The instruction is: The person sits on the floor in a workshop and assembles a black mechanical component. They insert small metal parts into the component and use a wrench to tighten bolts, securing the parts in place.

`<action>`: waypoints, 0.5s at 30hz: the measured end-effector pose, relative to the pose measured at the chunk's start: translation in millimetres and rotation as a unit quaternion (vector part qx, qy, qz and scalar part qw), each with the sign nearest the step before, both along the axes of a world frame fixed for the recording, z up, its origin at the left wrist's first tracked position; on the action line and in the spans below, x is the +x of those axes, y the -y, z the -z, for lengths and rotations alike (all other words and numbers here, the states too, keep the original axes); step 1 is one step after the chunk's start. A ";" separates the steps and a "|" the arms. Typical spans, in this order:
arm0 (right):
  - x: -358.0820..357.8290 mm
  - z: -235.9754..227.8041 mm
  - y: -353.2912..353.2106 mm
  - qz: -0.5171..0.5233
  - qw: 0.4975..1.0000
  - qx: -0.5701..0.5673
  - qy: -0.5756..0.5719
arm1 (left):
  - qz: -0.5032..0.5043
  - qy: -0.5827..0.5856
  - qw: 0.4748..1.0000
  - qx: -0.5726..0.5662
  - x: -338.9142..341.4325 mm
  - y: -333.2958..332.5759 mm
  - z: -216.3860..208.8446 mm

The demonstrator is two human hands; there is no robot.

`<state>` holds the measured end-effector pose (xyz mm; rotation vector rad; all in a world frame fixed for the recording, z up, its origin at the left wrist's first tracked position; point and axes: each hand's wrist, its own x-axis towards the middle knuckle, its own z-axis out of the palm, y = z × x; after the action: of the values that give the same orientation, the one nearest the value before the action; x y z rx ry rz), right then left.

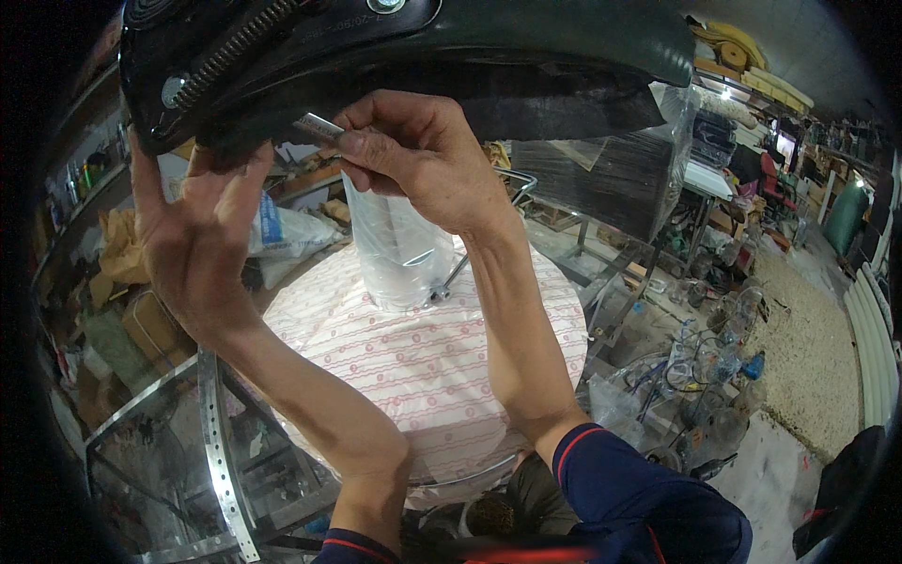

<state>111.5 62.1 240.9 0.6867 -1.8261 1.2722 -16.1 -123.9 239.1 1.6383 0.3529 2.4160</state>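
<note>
A black seat-like piece [526, 52], with a coil spring [235, 54] and bolts on it, spans the top of the view. My left hand [202, 230] reaches up to its lower left edge and grips the black covering there; the fingertips are partly hidden behind it. Close by, my right hand [413, 155] pinches a short, flat silver blade [319, 125] between thumb and fingers. The blade points left, near the edge of the covering. A loose dark flap [601, 111] of the covering hangs down on the right.
Below my hands stands a round table [404, 362] covered in pink-patterned white sheeting, with a plastic-wrapped cylinder [390, 249] on it. Metal frames [221, 461] flank it at lower left. A film-wrapped dark box [601, 179] stands behind on the right; clutter [695, 395] lies on the floor.
</note>
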 end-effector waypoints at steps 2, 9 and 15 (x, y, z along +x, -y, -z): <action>6.4 -2.2 0.6 -0.003 1.000 0.005 0.028 | -0.290 -0.066 0.955 -0.017 4.2 -5.0 6.3; 7.2 0.3 3.5 -0.074 0.996 0.028 0.042 | -0.432 -0.037 0.901 -0.028 17.3 -5.7 6.2; 7.9 -0.7 28.8 -0.033 0.992 0.100 0.073 | -0.718 -0.159 0.676 -0.039 10.6 -2.2 14.7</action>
<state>119.4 33.3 241.6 0.7869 -2.0863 1.2190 -5.5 -121.7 224.4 2.0488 2.6015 2.6279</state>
